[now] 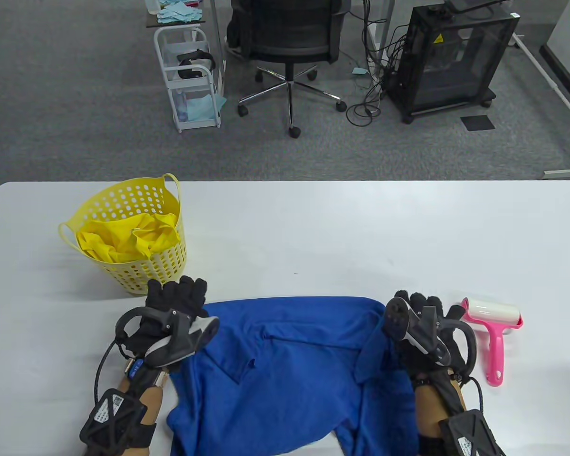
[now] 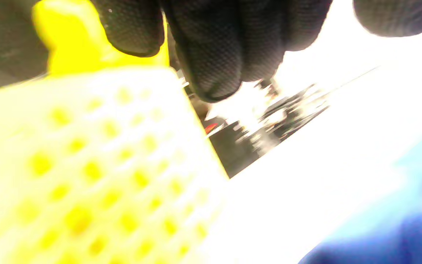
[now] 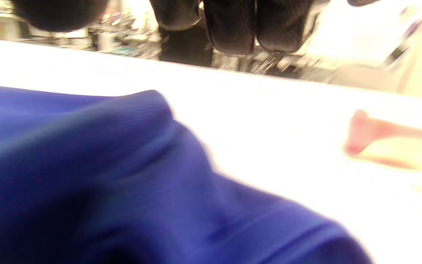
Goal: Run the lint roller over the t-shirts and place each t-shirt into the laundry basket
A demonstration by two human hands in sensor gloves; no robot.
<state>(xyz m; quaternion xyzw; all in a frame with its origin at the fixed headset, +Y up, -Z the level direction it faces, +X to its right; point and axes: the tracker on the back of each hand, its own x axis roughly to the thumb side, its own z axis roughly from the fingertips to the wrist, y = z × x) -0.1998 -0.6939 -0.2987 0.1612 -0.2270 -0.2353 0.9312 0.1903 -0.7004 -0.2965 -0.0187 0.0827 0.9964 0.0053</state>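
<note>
A blue t-shirt [image 1: 285, 361] lies spread and rumpled on the white table [image 1: 337, 237] near its front edge. My left hand [image 1: 180, 297] sits at the shirt's far left corner with its fingers [image 2: 211, 55] stretched out and holding nothing, close to the yellow laundry basket [image 1: 142, 270]. A yellow t-shirt [image 1: 123, 240] lies inside the basket. My right hand [image 1: 425, 306] is over the shirt's far right corner, where a fold of cloth [image 3: 86, 176] stands up; its fingers [image 3: 233, 29] show no grip. The pink lint roller [image 1: 491, 327] lies just right of that hand.
Beyond the table's far edge stand an office chair [image 1: 289, 42], a white trolley [image 1: 190, 80] and a black cabinet on wheels [image 1: 451, 61], all on grey carpet. The basket wall [image 2: 86, 165] fills the left of the left wrist view.
</note>
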